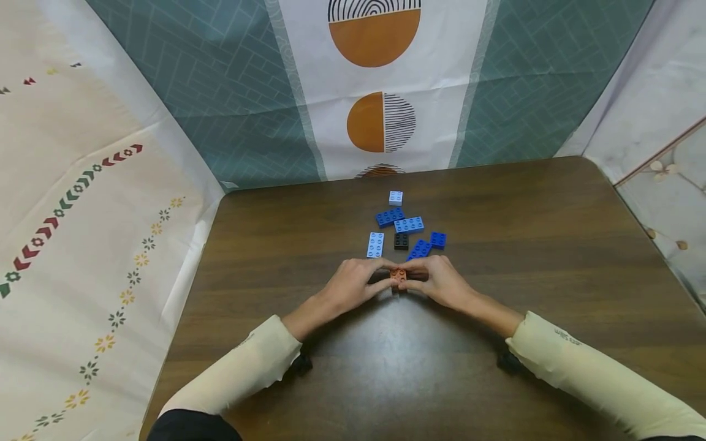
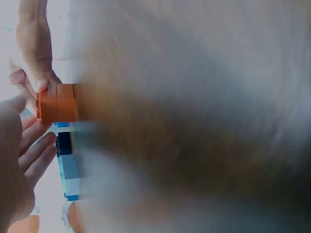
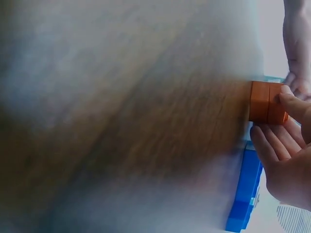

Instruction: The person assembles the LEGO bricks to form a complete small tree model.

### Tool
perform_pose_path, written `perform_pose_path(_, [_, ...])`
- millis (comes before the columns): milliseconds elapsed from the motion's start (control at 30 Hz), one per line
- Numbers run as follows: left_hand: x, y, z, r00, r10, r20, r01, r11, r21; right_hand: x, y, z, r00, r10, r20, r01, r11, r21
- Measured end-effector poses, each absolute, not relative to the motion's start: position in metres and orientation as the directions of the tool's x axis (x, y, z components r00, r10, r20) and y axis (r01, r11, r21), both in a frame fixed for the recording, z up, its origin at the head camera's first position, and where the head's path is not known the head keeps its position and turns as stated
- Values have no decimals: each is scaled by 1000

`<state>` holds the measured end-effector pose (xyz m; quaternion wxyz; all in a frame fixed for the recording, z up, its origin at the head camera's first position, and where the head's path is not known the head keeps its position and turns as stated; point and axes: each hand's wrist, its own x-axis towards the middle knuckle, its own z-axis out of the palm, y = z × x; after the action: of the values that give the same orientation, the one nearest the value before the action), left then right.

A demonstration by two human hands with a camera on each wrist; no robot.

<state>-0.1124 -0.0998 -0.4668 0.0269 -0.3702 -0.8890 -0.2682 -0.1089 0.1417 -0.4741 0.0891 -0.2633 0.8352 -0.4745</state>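
Two orange toy building bricks, one stacked on the other, stand upright on the table in front of the person. My left hand pinches the stack from the left with thumb and fingers. From the opposite side my right hand holds it the same way. The left wrist view shows the orange stack with a seam between its two layers. In the right wrist view, the right thumb lies against the upper part of the orange stack, its fingers along the far side.
Just beyond the hands lie a black brick, a pale blue brick, a dark blue brick and a small blue brick. Farther back are several more blue ones, the smallest pale brick farthest. Patterned cloth hangs behind the wooden table.
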Motion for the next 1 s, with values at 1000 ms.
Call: perform_pose_path(1000, [-158, -54, -476, -931, 327, 161, 339, 616, 711, -110, 143, -476, -841, -522, 141, -420, 466, -778])
